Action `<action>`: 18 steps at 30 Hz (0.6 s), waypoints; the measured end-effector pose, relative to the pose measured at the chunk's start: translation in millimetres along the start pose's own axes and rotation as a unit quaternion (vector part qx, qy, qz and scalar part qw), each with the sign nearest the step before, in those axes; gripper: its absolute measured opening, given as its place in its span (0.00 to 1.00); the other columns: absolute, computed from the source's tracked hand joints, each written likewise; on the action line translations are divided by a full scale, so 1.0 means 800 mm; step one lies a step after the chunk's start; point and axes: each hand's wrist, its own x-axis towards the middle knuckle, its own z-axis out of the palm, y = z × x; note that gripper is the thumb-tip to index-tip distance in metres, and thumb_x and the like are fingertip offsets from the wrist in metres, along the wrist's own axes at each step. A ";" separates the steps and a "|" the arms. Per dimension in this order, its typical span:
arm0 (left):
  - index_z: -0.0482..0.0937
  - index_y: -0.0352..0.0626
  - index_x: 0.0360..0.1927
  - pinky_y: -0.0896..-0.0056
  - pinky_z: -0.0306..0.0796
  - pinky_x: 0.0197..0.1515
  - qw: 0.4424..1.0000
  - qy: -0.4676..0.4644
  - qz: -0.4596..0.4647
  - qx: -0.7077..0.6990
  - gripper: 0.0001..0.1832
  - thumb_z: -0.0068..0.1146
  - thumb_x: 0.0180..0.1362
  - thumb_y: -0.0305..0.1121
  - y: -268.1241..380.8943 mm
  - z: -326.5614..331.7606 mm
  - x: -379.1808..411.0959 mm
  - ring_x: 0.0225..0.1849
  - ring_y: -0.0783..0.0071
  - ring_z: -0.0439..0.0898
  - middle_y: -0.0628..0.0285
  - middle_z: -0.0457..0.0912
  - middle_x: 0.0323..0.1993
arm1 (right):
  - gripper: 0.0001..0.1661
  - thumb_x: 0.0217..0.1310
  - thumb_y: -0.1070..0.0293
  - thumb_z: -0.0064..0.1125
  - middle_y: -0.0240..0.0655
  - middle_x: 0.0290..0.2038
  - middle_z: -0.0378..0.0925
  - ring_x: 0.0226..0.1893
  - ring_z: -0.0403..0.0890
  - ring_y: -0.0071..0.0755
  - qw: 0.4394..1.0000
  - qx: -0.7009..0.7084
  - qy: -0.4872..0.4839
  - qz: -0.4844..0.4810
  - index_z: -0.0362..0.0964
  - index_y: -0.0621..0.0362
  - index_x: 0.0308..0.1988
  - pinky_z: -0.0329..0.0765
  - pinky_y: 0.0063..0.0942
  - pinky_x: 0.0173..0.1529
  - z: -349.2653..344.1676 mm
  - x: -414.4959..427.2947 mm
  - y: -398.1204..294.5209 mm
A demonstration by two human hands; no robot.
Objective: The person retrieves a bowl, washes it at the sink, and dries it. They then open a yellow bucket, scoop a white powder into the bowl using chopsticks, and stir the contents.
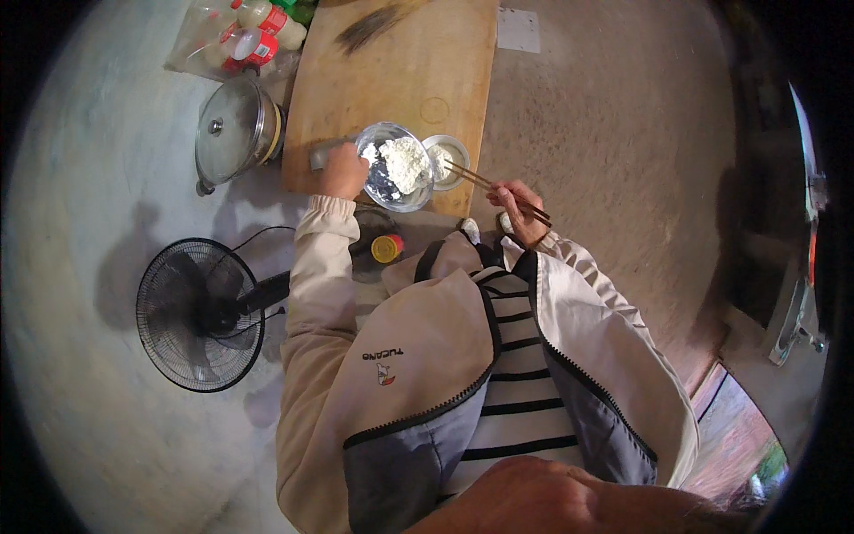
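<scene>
My left hand (pixel 344 172) is closed at the left rim of a shiny metal bowl (pixel 383 195), which looks tilted and holds a clump of white flour or dough. Whether the fingers grip the rim is partly hidden. A pale cylindrical thing (pixel 321 157) lies beside that hand, partly behind it. Against the metal bowl's right side stands a smaller white bowl (pixel 462 151) with a white, flour-like substance inside. My right hand (pixel 520 208) holds a pair of wooden chopsticks (pixel 475 176), their tips over the white bowl.
Both bowls are at the near edge of a wooden table (pixel 393 73). A brush-like bundle (pixel 370 28) lies at its far end. Left of it are a glass-lidded pan (pixel 230 127) and a bag of bottles (pixel 257 33). A black fan (pixel 200 314) stands at the left; a yellow-lidded container (pixel 385 249) is below the table edge.
</scene>
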 end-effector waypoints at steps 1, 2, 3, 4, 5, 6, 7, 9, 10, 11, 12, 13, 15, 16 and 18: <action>0.78 0.28 0.28 0.46 0.72 0.44 1.000 -0.003 -0.022 -0.020 0.12 0.52 0.49 0.30 -0.002 0.003 -0.004 0.38 0.38 0.78 0.37 0.79 0.32 | 0.16 0.69 0.64 0.50 0.43 0.36 0.80 0.37 0.82 0.31 1.000 0.008 0.007 0.005 0.72 0.68 0.45 0.79 0.28 0.46 -0.006 0.003 0.004; 0.78 0.28 0.28 0.46 0.72 0.44 0.998 -0.007 -0.044 -0.039 0.12 0.52 0.49 0.30 -0.003 0.005 -0.008 0.38 0.38 0.78 0.37 0.79 0.32 | 0.16 0.68 0.64 0.51 0.42 0.36 0.80 0.37 0.82 0.31 1.000 0.015 0.013 0.010 0.72 0.68 0.45 0.79 0.28 0.46 -0.013 0.006 0.007; 0.77 0.29 0.27 0.46 0.72 0.44 0.998 -0.006 -0.050 -0.043 0.12 0.52 0.49 0.31 -0.004 0.005 -0.013 0.39 0.38 0.77 0.38 0.78 0.32 | 0.17 0.68 0.64 0.51 0.42 0.36 0.80 0.37 0.82 0.31 0.999 0.023 0.018 0.016 0.71 0.68 0.45 0.79 0.28 0.46 -0.017 0.008 0.006; 0.77 0.29 0.27 0.46 0.71 0.45 0.997 -0.004 -0.057 -0.047 0.12 0.52 0.49 0.31 -0.005 0.006 -0.018 0.39 0.38 0.77 0.38 0.78 0.32 | 0.17 0.68 0.64 0.52 0.42 0.36 0.80 0.38 0.82 0.31 1.000 0.023 -0.003 -0.011 0.71 0.69 0.45 0.79 0.27 0.46 -0.024 0.013 0.002; 0.77 0.29 0.27 0.46 0.71 0.45 0.997 -0.003 -0.064 -0.051 0.12 0.52 0.49 0.31 -0.006 0.006 -0.023 0.39 0.39 0.77 0.38 0.78 0.32 | 0.17 0.68 0.64 0.52 0.42 0.36 0.80 0.37 0.82 0.31 1.000 0.029 -0.006 0.001 0.71 0.69 0.46 0.79 0.27 0.45 -0.028 0.018 0.001; 0.77 0.29 0.26 0.49 0.74 0.38 0.997 -0.002 -0.063 -0.048 0.11 0.51 0.50 0.30 0.000 0.002 -0.022 0.32 0.43 0.80 0.39 0.79 0.27 | 0.17 0.68 0.64 0.52 0.42 0.36 0.80 0.37 0.82 0.31 0.999 0.034 -0.006 0.011 0.71 0.69 0.46 0.79 0.27 0.45 -0.033 0.023 0.002; 0.77 0.29 0.25 0.50 0.74 0.35 0.994 -0.017 -0.083 -0.074 0.11 0.50 0.50 0.30 0.005 -0.002 -0.021 0.28 0.45 0.80 0.39 0.78 0.25 | 0.17 0.68 0.64 0.52 0.42 0.36 0.80 0.37 0.82 0.32 0.999 0.040 -0.007 0.023 0.71 0.69 0.46 0.79 0.26 0.45 -0.038 0.030 0.003; 0.76 0.28 0.25 0.54 0.75 0.28 0.983 -0.047 -0.122 -0.126 0.11 0.49 0.50 0.29 0.018 -0.015 -0.025 0.21 0.49 0.81 0.40 0.78 0.20 | 0.16 0.67 0.66 0.52 0.42 0.37 0.80 0.37 0.82 0.31 0.999 0.028 -0.012 0.020 0.71 0.69 0.46 0.80 0.26 0.44 -0.046 0.047 0.005; 0.76 0.28 0.25 0.56 0.75 0.26 0.981 -0.041 -0.128 -0.137 0.11 0.49 0.50 0.29 0.019 -0.015 -0.026 0.18 0.51 0.80 0.40 0.78 0.19 | 0.16 0.67 0.66 0.52 0.42 0.37 0.80 0.37 0.82 0.31 0.999 0.022 -0.015 0.018 0.71 0.69 0.46 0.80 0.26 0.44 -0.048 0.057 0.004; 0.76 0.28 0.25 0.58 0.74 0.23 0.979 -0.034 -0.134 -0.147 0.11 0.49 0.51 0.28 0.018 -0.013 -0.028 0.16 0.53 0.79 0.41 0.77 0.17 | 0.15 0.67 0.67 0.52 0.42 0.37 0.80 0.38 0.82 0.30 0.999 -0.009 -0.023 0.021 0.72 0.69 0.46 0.80 0.26 0.43 -0.052 0.068 0.002; 0.76 0.27 0.24 0.59 0.74 0.21 0.977 -0.027 -0.141 -0.157 0.11 0.48 0.51 0.28 0.018 -0.013 -0.029 0.13 0.55 0.79 0.42 0.77 0.15 | 0.15 0.67 0.67 0.52 0.42 0.37 0.81 0.38 0.83 0.30 0.998 -0.040 -0.031 0.024 0.72 0.68 0.46 0.80 0.26 0.43 -0.051 0.082 -0.006; 0.76 0.28 0.25 0.60 0.74 0.21 0.974 -0.027 -0.148 -0.167 0.11 0.49 0.51 0.28 0.019 -0.013 -0.032 0.14 0.56 0.79 0.43 0.77 0.15 | 0.15 0.67 0.68 0.52 0.42 0.37 0.81 0.38 0.83 0.29 0.996 -0.070 -0.040 0.026 0.72 0.68 0.46 0.80 0.25 0.42 -0.049 0.095 -0.010; 0.76 0.28 0.25 0.60 0.74 0.21 0.969 -0.024 -0.163 -0.185 0.11 0.49 0.52 0.29 0.023 -0.016 -0.036 0.14 0.58 0.80 0.45 0.78 0.15 | 0.15 0.66 0.68 0.52 0.42 0.36 0.82 0.38 0.83 0.28 0.992 -0.083 -0.081 0.043 0.72 0.68 0.47 0.80 0.25 0.42 -0.043 0.123 -0.005; 0.75 0.28 0.25 0.60 0.74 0.20 0.965 -0.022 -0.181 -0.189 0.11 0.50 0.52 0.29 0.026 -0.017 -0.038 0.14 0.59 0.79 0.46 0.78 0.15 | 0.15 0.66 0.68 0.52 0.41 0.36 0.82 0.38 0.83 0.28 0.987 -0.100 -0.109 0.065 0.73 0.68 0.47 0.80 0.25 0.42 -0.041 0.137 0.001; 0.75 0.28 0.25 0.61 0.73 0.19 0.956 -0.014 -0.219 -0.196 0.11 0.50 0.52 0.30 0.034 -0.018 -0.043 0.14 0.60 0.79 0.49 0.78 0.14 | 0.16 0.65 0.67 0.54 0.41 0.36 0.82 0.37 0.84 0.30 0.982 -0.029 -0.133 0.130 0.73 0.68 0.48 0.80 0.25 0.42 -0.036 0.162 0.011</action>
